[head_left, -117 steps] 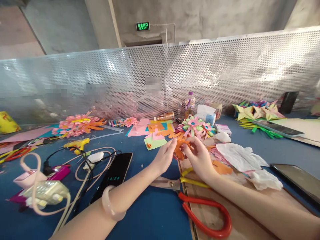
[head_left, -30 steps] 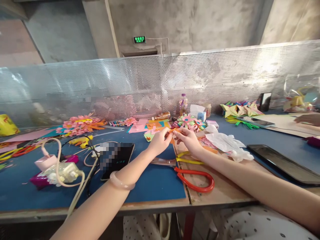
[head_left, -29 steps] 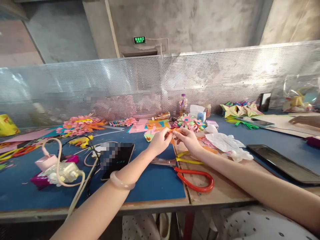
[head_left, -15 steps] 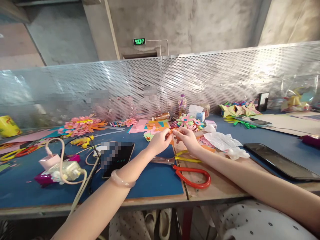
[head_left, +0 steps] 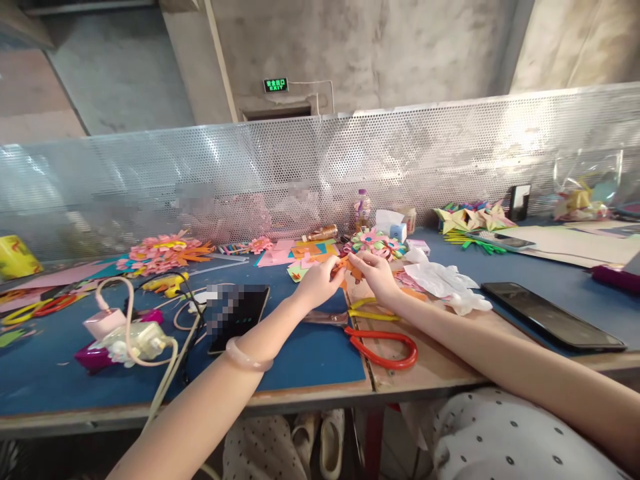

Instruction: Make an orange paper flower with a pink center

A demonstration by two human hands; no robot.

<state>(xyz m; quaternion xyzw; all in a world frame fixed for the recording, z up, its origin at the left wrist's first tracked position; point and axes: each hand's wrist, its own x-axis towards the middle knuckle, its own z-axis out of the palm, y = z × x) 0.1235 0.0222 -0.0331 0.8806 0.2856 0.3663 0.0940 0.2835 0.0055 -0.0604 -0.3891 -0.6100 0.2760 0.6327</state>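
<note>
Head view: the left hand (head_left: 320, 280) and the right hand (head_left: 376, 273) are pinching an orange cut-paper piece (head_left: 355, 268) between them, beyond red-and-yellow-handled metal scissors (head_left: 341, 319) on the blue-topped counter (head_left: 310, 363); a green-lettered black sign (head_left: 276, 85) is glowing "安全出口 EXIT"!

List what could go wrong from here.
The orange paper piece, held between the left hand and right hand, could crease or tear.
The scissors lie close below both hands, so a wrist might knock them.
The pale cables hang over the table edge near the left forearm, which might snag them.
</note>
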